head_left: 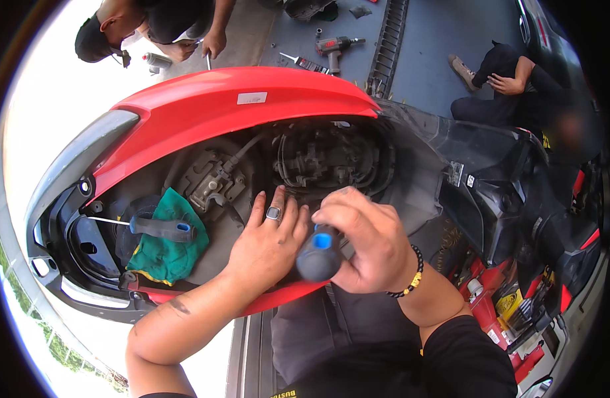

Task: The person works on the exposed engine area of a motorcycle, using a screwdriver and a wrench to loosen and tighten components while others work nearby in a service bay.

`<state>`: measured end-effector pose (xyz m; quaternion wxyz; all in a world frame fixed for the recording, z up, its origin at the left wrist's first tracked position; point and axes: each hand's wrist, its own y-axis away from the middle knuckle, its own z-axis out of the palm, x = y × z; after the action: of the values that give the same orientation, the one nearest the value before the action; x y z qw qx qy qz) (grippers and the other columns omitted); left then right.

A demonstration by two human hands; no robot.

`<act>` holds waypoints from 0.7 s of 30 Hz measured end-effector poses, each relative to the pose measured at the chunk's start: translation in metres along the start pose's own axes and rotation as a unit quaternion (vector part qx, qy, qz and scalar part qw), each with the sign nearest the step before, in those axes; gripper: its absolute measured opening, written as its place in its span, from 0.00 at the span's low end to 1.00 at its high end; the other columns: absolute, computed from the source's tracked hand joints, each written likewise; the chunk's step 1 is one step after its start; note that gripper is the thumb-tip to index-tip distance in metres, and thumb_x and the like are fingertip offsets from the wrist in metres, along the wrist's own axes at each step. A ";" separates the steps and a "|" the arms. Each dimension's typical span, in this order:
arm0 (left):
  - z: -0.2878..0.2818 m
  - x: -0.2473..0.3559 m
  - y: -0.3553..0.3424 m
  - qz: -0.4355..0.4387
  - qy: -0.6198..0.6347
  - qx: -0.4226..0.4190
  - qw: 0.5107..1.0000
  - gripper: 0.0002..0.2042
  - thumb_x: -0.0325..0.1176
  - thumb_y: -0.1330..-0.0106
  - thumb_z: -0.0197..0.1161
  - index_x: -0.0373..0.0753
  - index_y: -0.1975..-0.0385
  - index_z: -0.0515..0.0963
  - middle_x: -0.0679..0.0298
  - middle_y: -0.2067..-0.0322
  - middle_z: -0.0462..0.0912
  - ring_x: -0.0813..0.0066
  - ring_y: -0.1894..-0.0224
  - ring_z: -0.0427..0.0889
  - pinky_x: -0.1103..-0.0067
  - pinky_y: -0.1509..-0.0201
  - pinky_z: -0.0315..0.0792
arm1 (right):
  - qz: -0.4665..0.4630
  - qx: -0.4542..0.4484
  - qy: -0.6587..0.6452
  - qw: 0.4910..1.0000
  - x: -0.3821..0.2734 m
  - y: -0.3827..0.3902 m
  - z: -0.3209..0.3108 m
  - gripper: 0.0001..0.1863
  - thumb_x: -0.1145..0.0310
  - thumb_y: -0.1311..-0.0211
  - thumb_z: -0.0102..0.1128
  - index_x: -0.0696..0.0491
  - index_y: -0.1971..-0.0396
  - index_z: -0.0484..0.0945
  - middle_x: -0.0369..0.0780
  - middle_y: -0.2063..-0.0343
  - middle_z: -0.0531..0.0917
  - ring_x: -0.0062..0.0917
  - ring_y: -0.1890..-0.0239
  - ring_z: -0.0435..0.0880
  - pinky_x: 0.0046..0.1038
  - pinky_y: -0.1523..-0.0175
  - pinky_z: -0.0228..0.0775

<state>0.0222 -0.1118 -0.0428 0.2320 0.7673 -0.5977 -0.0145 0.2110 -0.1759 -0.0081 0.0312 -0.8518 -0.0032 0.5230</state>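
A screwdriver (318, 260) with a black and blue handle is gripped in my right hand (368, 232); its handle end faces up and its tip is hidden. Just left of it, my left hand (268, 232) lies with fingers stretched out on the dark inside of a red scooter body (212, 93), a ring on one finger. Beyond the hands is an opening with engine parts and hoses (325, 159). A metal part with a cable (215, 182) sits to its left. Farther left, another screwdriver (164, 229) rests on a green cloth (166, 255).
One person (179, 26) bends at the far left, holding a thin tool. Another person (510, 89) sits at the far right. An impact wrench (335, 50) and a tube (306, 63) lie on the floor beyond the scooter. Red containers and bottles (494, 308) stand at right.
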 end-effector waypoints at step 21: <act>-0.030 -0.061 -0.123 0.014 0.117 0.005 0.993 0.11 0.23 0.45 0.62 0.38 0.61 0.81 0.53 0.69 0.84 0.53 0.61 0.83 0.64 0.56 0.77 | 0.012 -0.118 0.084 0.989 0.230 -0.008 0.080 0.18 0.54 0.38 0.59 0.55 0.62 0.82 0.49 0.65 0.84 0.43 0.60 0.83 0.40 0.52 0.74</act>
<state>0.1261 -0.0230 -0.0776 0.2968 0.7562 -0.5773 0.0820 0.2440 -0.1553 -0.2486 -0.0757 -0.8904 -0.0519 0.4458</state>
